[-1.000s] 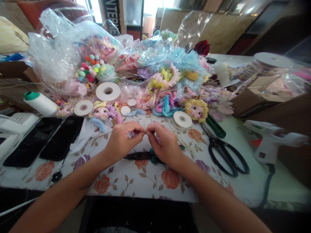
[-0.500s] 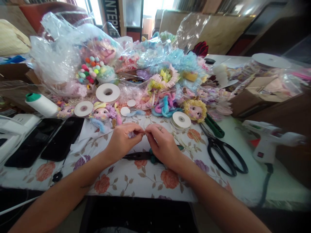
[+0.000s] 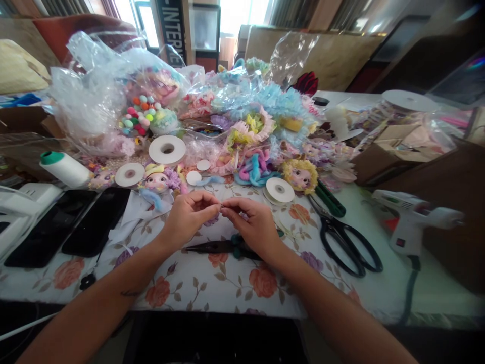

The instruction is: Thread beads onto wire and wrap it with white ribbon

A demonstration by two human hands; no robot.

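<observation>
My left hand (image 3: 189, 215) and my right hand (image 3: 252, 220) meet fingertip to fingertip over the flowered cloth (image 3: 178, 283). Each is closed in a pinch. Something tiny seems to sit where the fingertips join, too small to name. Beneath my right hand lie long-nosed pliers (image 3: 212, 246) with dark jaws pointing left; that hand partly covers their green handles. A light blue fluffy strip (image 3: 151, 198) rests on white fabric beside my left hand. Beyond my right hand is a white ribbon spool (image 3: 279, 189).
Black-handled scissors (image 3: 344, 242), a green cutter (image 3: 331, 199) and a glue gun (image 3: 409, 217) lie to the right. Two dark phones (image 3: 96, 222) are at left. Doll heads (image 3: 301, 174), a thread cone (image 3: 66, 168) and bagged trimmings (image 3: 242, 106) fill the back. An open carton (image 3: 394, 151) stands at right.
The camera view has shifted slightly. My hands stay pinched together, the right one turned a little, with its fingers now reaching flatter toward the left. More of the pliers shows.
</observation>
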